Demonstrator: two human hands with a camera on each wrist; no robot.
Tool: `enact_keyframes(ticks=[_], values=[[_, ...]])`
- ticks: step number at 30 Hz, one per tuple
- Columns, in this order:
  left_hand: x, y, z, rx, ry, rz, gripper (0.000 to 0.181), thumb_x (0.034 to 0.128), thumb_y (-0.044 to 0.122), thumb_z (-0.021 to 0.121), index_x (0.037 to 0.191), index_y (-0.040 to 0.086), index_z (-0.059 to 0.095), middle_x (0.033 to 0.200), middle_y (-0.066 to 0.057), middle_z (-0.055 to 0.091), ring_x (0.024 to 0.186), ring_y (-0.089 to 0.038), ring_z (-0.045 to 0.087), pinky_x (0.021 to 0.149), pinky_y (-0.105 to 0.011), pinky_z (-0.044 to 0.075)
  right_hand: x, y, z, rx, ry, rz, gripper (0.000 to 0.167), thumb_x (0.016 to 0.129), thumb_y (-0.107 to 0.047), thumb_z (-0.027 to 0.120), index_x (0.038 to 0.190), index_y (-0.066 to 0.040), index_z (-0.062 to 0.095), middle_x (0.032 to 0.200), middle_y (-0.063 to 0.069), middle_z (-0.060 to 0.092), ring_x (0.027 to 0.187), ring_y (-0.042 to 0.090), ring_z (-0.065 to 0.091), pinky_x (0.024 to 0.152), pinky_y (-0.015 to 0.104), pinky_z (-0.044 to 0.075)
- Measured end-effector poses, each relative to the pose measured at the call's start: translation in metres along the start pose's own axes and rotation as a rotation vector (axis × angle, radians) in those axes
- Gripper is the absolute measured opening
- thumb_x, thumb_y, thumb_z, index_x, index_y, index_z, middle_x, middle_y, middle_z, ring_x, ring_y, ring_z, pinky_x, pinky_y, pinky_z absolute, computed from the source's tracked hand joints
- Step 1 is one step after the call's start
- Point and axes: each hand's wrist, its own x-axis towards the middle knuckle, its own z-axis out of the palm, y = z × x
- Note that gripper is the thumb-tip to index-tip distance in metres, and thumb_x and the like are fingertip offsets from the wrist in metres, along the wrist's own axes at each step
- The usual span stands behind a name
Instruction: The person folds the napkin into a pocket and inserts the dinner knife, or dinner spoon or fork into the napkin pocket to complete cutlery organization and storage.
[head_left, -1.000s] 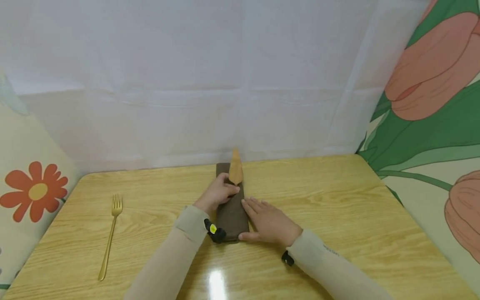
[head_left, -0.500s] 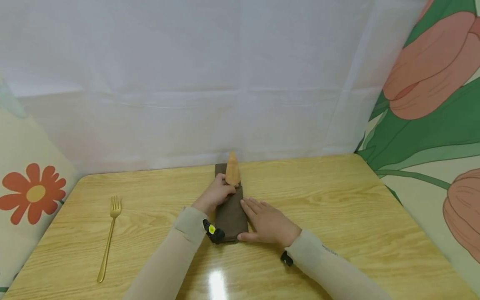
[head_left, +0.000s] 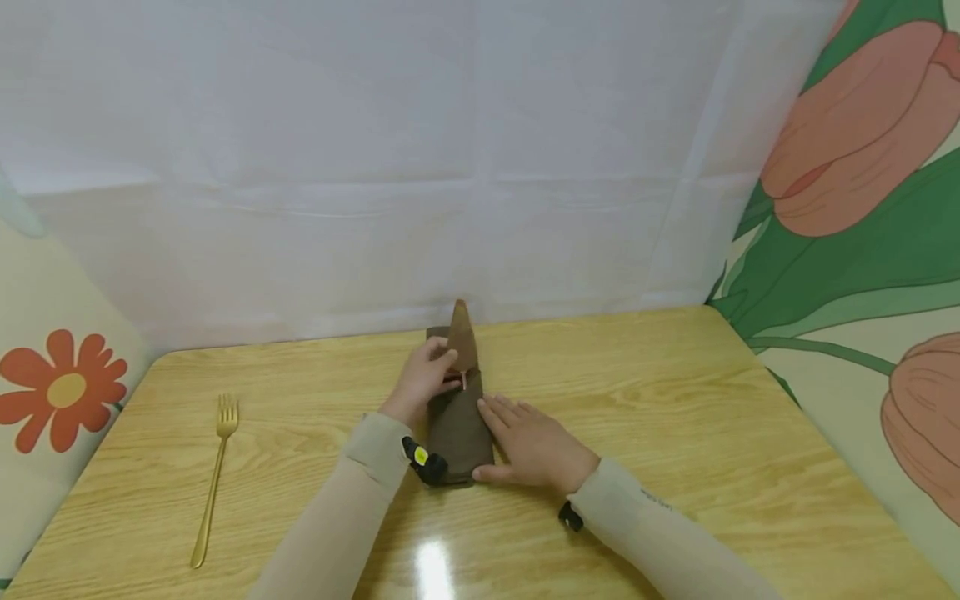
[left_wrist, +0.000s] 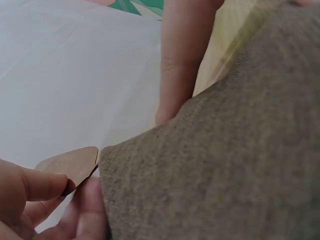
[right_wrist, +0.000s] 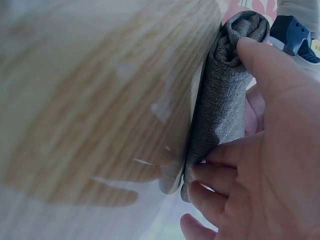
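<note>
A dark brown folded cloth napkin [head_left: 461, 442] lies lengthwise on the table in front of me. At its far end sticks up the pointed blade of a gold cake server [head_left: 461, 337], its thin shaft running down into the folds. My left hand [head_left: 422, 379] pinches the blade near its base, and the left wrist view shows thumb and fingers on the shiny metal [left_wrist: 75, 167]. Along the napkin's right edge rests my right hand [head_left: 542, 446], fingers extended and thumb at the near corner. The right wrist view shows the layered end of the napkin [right_wrist: 242, 32] under the thumb.
A gold fork [head_left: 217, 467] lies on the wooden table [head_left: 675, 417] to the left, tines pointing away. Behind the table's far edge hangs a white sheet [head_left: 337, 167]. Flower-patterned panels [head_left: 862, 250] stand at both sides.
The cake server's blade has turned and now looks darker and narrower, and its shaft shows below it. My left hand has shifted slightly along it. The right hand stays on the napkin.
</note>
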Motion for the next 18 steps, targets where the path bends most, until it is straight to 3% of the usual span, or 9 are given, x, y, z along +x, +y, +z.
enact_keyframes(ticks=[4, 11, 18], values=[[0.0004, 0.0013, -0.0021, -0.005, 0.039, -0.015, 0.026, 0.105, 0.006, 0.052, 0.126, -0.009, 0.056, 0.11, -0.015, 0.058, 0.084, -0.014, 0.06, 0.074, -0.022, 0.058, -0.0007, -0.0003, -0.0008, 0.007, 0.002, -0.002, 0.092, 0.097, -0.065, 0.053, 0.16, -0.002, 0.025, 0.165, 0.013, 0.027, 0.151, 0.027, 0.028, 0.121, 0.043, 0.027], [0.0004, -0.002, -0.0032, 0.124, 0.05, -0.022, 0.025, 0.1017, 0.003, 0.056, 0.12, -0.013, 0.061, 0.105, -0.016, 0.063, 0.078, -0.011, 0.063, 0.08, -0.027, 0.057, -0.0004, -0.0005, -0.0008, 0.015, -0.002, 0.003, 0.092, 0.097, -0.064, 0.054, 0.16, -0.003, 0.025, 0.165, 0.013, 0.027, 0.151, 0.026, 0.028, 0.121, 0.043, 0.026], [0.0001, -0.0045, -0.0048, 0.139, 0.02, -0.025, 0.027, 0.1004, 0.002, 0.056, 0.121, -0.015, 0.059, 0.104, -0.016, 0.062, 0.074, -0.009, 0.063, 0.076, -0.026, 0.057, 0.0003, 0.0, 0.0004, 0.002, -0.01, 0.004, 0.094, 0.097, -0.066, 0.053, 0.16, -0.003, 0.024, 0.165, 0.013, 0.026, 0.151, 0.026, 0.027, 0.121, 0.043, 0.026]])
